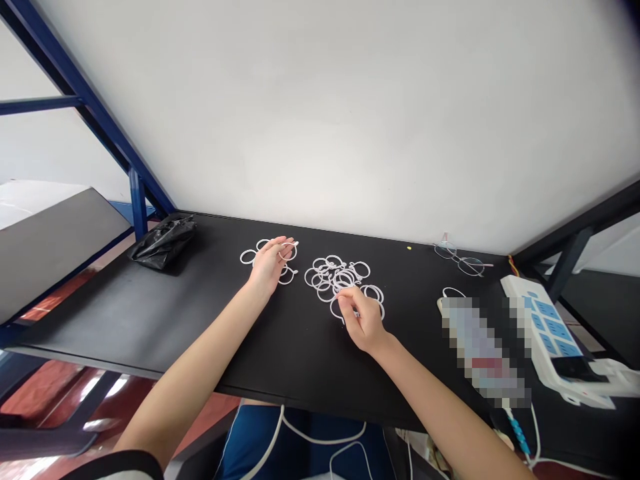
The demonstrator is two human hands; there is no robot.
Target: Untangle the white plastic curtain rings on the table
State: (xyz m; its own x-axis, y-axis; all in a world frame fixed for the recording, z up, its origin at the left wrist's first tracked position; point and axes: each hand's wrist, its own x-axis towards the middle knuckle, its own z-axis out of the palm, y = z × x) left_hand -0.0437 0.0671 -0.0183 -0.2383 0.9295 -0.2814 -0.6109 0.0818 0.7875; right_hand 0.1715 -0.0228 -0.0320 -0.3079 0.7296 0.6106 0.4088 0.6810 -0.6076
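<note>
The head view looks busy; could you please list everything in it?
Desk: one, black, centre
Wall: one, white, behind
Ring pile: many, white, mid-desk
Smaller ring group: several, white, left of pile
Plastic bag: one, black, desk's left
Eyeglasses: one pair, pinkish arms, right, near wall
Speck: one, yellow, left of eyeglasses
Pixelated device: one, colour unclear, right
Power strip: one, white-blue, far right
Cables: several, white, lower right and middle
Frame bars: several, blue or black, both sides
Panel: one, grey, far left
Floor: one, reddish, below
Legwear: one, blue, below desk
Left hand: one, bare, at smaller group
Right hand: one, bare, at pile
</note>
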